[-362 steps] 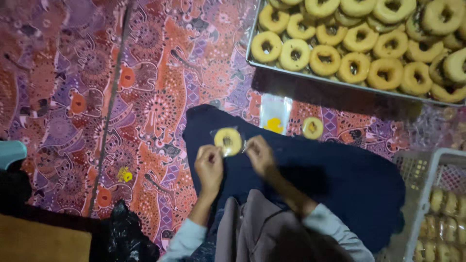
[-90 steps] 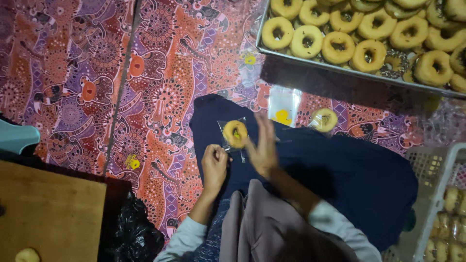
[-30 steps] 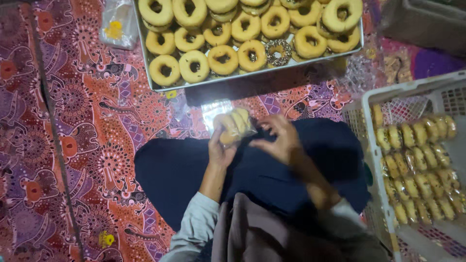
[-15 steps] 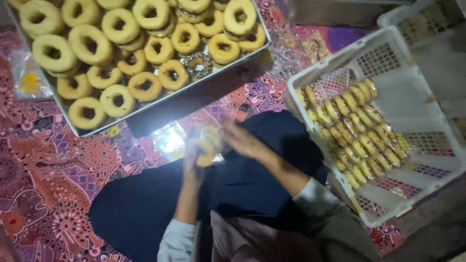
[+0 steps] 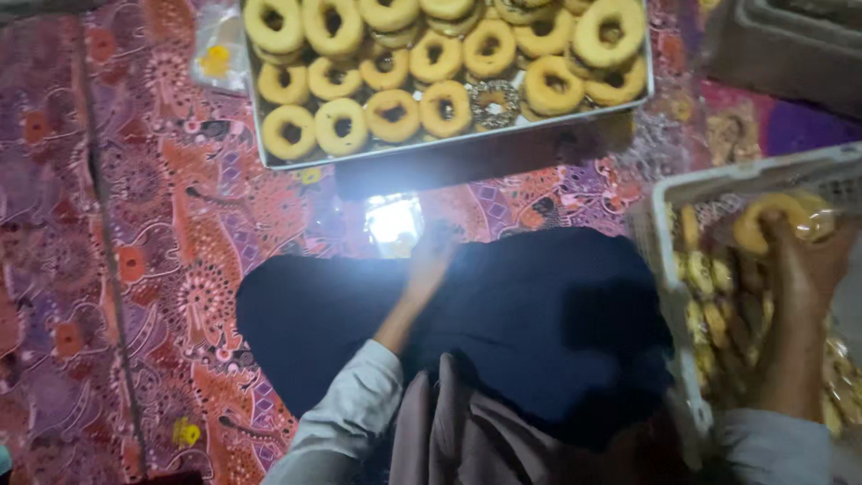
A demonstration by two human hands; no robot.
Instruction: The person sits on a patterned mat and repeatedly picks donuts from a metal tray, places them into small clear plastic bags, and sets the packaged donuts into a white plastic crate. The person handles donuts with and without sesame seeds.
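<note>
I look straight down at the patterned red and purple floor mat, which fills the frame, with my dark blue lap cloth spread across the middle. At twelve o'clock sits the shallow metal tray of golden ring doughnuts, packed in rows, one of them dark with sprinkles. At three o'clock, tight against the lap cloth, stands the white plastic lattice crate, holding wrapped doughnuts on edge in a blurred row.

My right hand is over that crate, at about three o'clock from my body, fingers curled round one clear-wrapped golden doughnut. The doughnut sits above the hand at the crate's far end, its ring facing roughly toward me, so it appears to stand on edge in line with the packed row below it. The view is smeared by motion there, so I cannot tell whether it touches its neighbours yet.

My left hand stretches toward twelve o'clock across the lap cloth, fingertips at the cloth's far edge, just beside a small glossy clear plastic bag lying flat on the mat between cloth and tray. The hand looks loosely spread and holds nothing that I can make out; I judge it the nearer hand to the bag by far. Another clear bag with a yellow mark lies at eleven o'clock, left of the tray.
</note>
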